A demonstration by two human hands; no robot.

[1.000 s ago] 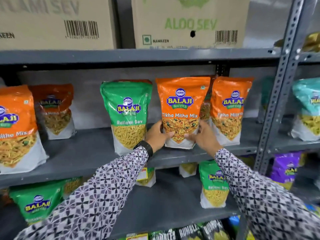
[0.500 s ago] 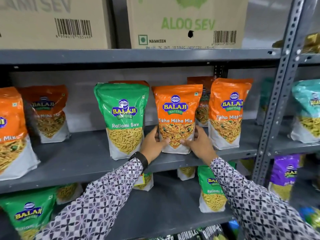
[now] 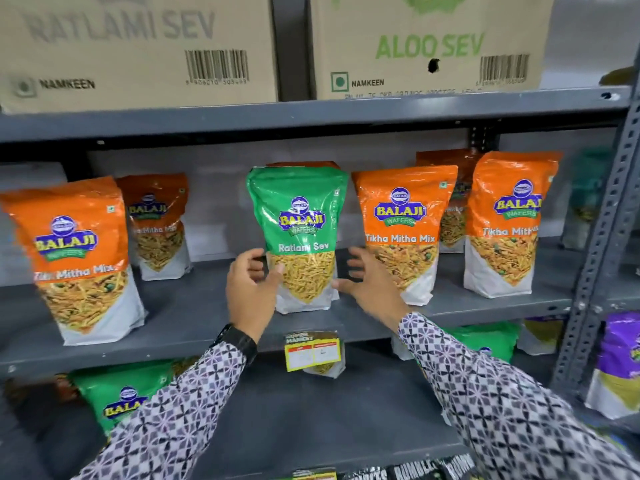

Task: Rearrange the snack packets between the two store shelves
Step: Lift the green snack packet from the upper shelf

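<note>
A green Ratlami Sev packet [image 3: 301, 220] stands upright in the middle of the grey middle shelf [image 3: 194, 317]. My left hand [image 3: 252, 285] is at its lower left side with fingers apart, the thumb against the packet's front. My right hand [image 3: 367, 282] is open at its lower right side, fingers spread, between it and an orange Tikha Mitha Mix packet [image 3: 401, 237] that stands free on the shelf. More orange packets stand at the right [image 3: 509, 230], the left [image 3: 76, 258] and the back left [image 3: 157, 223].
Two cardboard boxes [image 3: 138, 46] [image 3: 433, 39] sit on the top shelf. The lower shelf [image 3: 311, 420] holds green packets [image 3: 117, 400] [image 3: 485, 341] and a small packet behind a yellow price tag [image 3: 311, 351]. A perforated steel post [image 3: 602, 244] bounds the right; a purple packet [image 3: 620, 358] lies beyond.
Both hands let go of the orange Tikha Mitha Mix packet, which now stands on the shelf, and moved left to either side of the green Ratlami Sev packet.
</note>
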